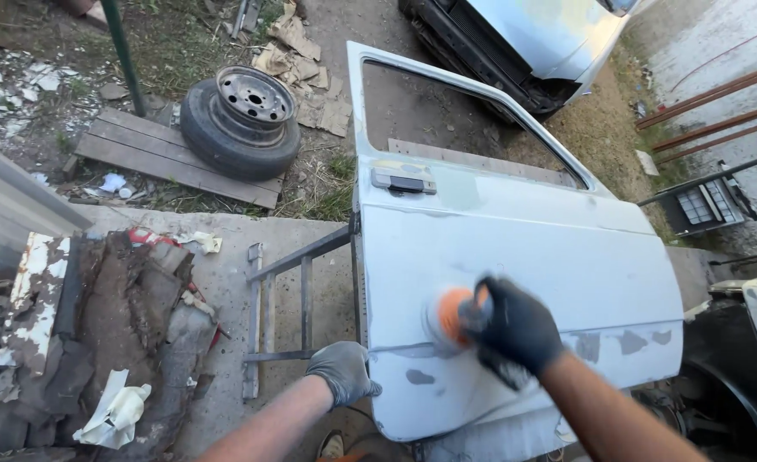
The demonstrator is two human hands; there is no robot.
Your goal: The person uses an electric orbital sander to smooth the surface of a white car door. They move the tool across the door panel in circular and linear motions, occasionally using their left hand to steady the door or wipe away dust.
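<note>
Head view: right hand (515, 329) clamps orange pad (452, 315) flat on door (515, 248); left hand (342, 372) grips door edge, steadying it.

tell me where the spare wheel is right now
In the head view the spare wheel lies flat on the ground at upper left, resting partly on wooden boards, left of the car door.

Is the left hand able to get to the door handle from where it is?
Probably yes. The left hand grips the car door at its lower edge, and the door handle lies further up the same side, with nothing between.
</note>
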